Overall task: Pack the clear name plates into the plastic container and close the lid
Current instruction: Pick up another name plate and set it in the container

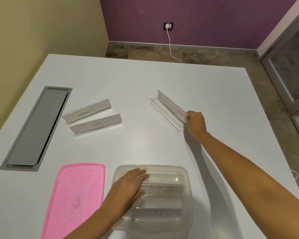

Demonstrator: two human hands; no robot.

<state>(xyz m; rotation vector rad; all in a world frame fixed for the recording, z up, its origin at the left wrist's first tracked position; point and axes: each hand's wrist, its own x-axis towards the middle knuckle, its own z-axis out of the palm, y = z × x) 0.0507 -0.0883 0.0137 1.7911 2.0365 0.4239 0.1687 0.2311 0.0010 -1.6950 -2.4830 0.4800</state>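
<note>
The left hand (pixel 131 182) lies flat with fingers spread loosely inside the clear plastic container (pixel 186 195), its palm over the left part of the box and its fingertips resting on a name plate already packed there. A plate marked "PANDA" (pixel 160 189) lies just right of that hand, inside the container, and at least one more lies nearer the person; its writing is too blurred to read.

The right hand (pixel 195 123) reaches far forward and to the right, its fingers closed around the near end of a clear name plate (pixel 169 107). That plate stands on edge on the table, running away from the hand toward the upper left.

Well ahead of the left hand, two more plates rest side by side on the table: one reading "ELEPHANT" (pixel 88 111) and, just nearer, one reading "TIGER" (pixel 97 125), both lettered upside down from this view. The pink lid (pixel 74 200) lies flat just left of the left forearm, beside the container and apart from it.

The table (pixel 145 80) is plain white. A long grey cable hatch (pixel 36 128) is set into it far to the left of the left hand. Beyond the table edge is a mottled stone floor (pixel 205 54), a cream wall (pixel 41 28) on the left, and a purple wall (pixel 214 19) ahead with a socket (pixel 168 26) and a white cable (pixel 170 45) trailing down. To the right of the right arm stands a grey-framed glass door (pixel 288 66).
</note>
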